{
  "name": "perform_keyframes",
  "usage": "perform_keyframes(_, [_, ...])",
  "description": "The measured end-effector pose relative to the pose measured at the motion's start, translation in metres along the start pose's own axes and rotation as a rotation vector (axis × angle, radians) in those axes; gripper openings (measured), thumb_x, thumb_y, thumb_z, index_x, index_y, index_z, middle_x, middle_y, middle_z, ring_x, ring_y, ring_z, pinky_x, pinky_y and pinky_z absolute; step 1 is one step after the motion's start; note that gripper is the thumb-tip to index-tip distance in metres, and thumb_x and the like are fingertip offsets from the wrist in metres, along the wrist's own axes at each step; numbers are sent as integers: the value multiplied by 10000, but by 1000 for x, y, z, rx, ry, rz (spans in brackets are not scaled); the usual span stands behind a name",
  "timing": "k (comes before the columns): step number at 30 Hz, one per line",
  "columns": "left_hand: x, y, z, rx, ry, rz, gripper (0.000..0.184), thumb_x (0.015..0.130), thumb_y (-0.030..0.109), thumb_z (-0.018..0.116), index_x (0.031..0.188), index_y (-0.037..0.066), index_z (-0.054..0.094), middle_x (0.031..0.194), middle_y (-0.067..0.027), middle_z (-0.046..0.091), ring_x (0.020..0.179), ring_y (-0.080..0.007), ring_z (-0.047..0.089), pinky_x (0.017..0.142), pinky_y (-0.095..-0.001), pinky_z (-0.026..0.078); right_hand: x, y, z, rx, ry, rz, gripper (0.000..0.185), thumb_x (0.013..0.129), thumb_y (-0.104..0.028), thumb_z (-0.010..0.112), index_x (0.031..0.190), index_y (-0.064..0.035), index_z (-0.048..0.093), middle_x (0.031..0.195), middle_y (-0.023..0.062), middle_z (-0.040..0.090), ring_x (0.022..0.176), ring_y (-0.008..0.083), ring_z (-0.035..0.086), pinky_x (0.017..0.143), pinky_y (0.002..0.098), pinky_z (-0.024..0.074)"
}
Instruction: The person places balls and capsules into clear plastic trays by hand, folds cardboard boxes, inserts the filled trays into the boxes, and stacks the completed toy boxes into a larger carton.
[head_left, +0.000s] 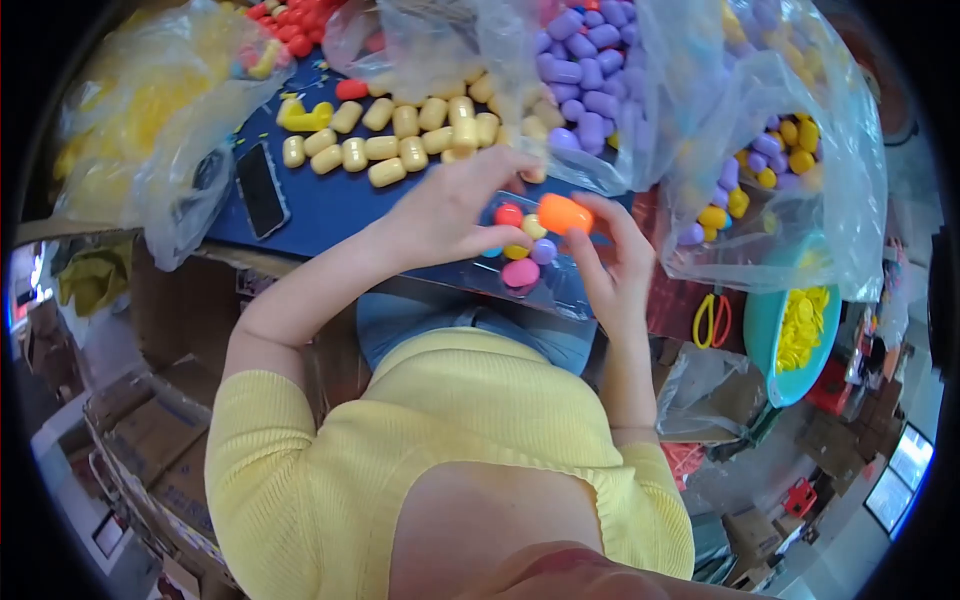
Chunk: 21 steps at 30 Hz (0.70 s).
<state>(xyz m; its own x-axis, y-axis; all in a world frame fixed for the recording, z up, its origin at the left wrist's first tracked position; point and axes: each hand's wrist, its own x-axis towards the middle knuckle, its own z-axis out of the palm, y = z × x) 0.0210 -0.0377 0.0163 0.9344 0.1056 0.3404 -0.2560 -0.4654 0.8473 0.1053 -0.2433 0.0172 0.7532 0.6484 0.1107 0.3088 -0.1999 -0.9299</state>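
My right hand (pixel 620 262) grips an orange rounded plastic piece (pixel 565 215) between thumb and fingers. My left hand (pixel 462 208) is beside it, thumb and fingers apart, with its fingertips near the pale yellow capsules (pixel 381 148). Between the hands lies a clear plastic pack (pixel 568 292) at the table's front edge. Small coloured pieces sit in it, among them a pink one (pixel 520 273), a red one (pixel 508 215) and a purple one (pixel 543 251). My left fingers partly hide the pack's far left side.
Clear bags hold purple capsules (pixel 590 75) and mixed purple and yellow pieces (pixel 798 140). A phone (pixel 262 190) and a bent yellow piece (pixel 304 115) lie on the blue table (pixel 330 212). Yellow-handled scissors (pixel 712 322) lie near a turquoise basin (pixel 757 325) of yellow pieces.
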Motion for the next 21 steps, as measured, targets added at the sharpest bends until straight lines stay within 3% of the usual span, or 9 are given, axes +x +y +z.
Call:
perform_keyframes(3, [-42, -19, -71, 485, 278, -307, 194, 788, 144, 761, 918, 42, 660, 769, -60, 649, 639, -189, 622, 598, -310, 491, -22, 13, -8, -405, 36, 33, 302, 816, -48, 717, 1112, -4, 675, 970, 78, 699, 781, 171, 630, 666, 270, 535])
perform_keyframes(7, [-112, -78, -211, 1084, 422, -681, 170, 862, 121, 585, 925, 16, 702, 773, -159, 709, 702, -376, 661, 656, -430, 529, -16, 19, 17, -509, -1, 162, 297, 847, -104, 738, 1121, -14, 665, 938, 111, 713, 732, 191, 647, 648, 280, 534])
perform_keyframes(8, [-129, -104, -245, 1144, 456, -690, 239, 857, 87, 537, 1002, 0, 706, 861, -199, 720, 774, -450, 656, 723, -484, 537, -15, 21, 21, -536, -2, 203, 318, 853, -120, 742, 1140, -17, 654, 935, 118, 715, 730, 195, 654, 645, 284, 534])
perform_keyframes(10, [-150, -148, -315, 1185, 305, -658, 346, 846, 49, 524, 1159, 14, 667, 1085, -219, 699, 967, -431, 654, 862, -445, 537, -15, 24, 25, -609, 9, 297, 361, 864, -153, 752, 1180, -23, 633, 929, 133, 720, 726, 204, 668, 640, 290, 533])
perform_keyframes(12, [-157, -200, -371, 1125, 519, -403, 470, 839, 39, 571, 1306, 58, 610, 1397, -258, 523, 1251, -424, 525, 1076, -427, 424, -15, 29, 27, -632, 8, 304, 387, 876, -164, 743, 1213, -30, 608, 934, 140, 720, 732, 212, 675, 641, 294, 534])
perform_keyframes(14, [-154, -226, -447, 1157, 475, -311, 424, 833, 11, 584, 1255, 42, 618, 1464, -271, 430, 1279, -433, 483, 1093, -435, 401, -19, 34, 30, -679, 9, 326, 440, 899, -186, 726, 1280, -44, 558, 944, 153, 721, 744, 228, 688, 642, 301, 536])
perform_keyframes(18, [-132, -167, -429, 1246, 225, -753, 262, 837, 111, 665, 1081, 16, 679, 1299, -257, 567, 1088, -409, 611, 950, -433, 502, -30, 37, 35, -654, 27, 321, 496, 924, -199, 695, 1356, -68, 488, 949, 158, 723, 751, 244, 698, 643, 314, 538])
perform_keyframes(20, [-138, -165, -410, 1407, -9, -1262, 285, 841, 237, 717, 985, -8, 705, 1125, -210, 674, 952, -408, 670, 832, -429, 535, -37, 38, 36, -601, 58, 305, 527, 938, -201, 673, 1398, -85, 443, 949, 156, 724, 752, 252, 701, 642, 324, 538])
perform_keyframes(21, [-144, -163, -401, 1419, 37, -1271, 373, 848, 284, 713, 1082, -4, 676, 1126, -215, 674, 983, -395, 665, 875, -446, 521, -39, 38, 36, -607, 64, 297, 512, 947, -199, 656, 1401, -95, 442, 959, 151, 727, 751, 251, 698, 642, 326, 536])
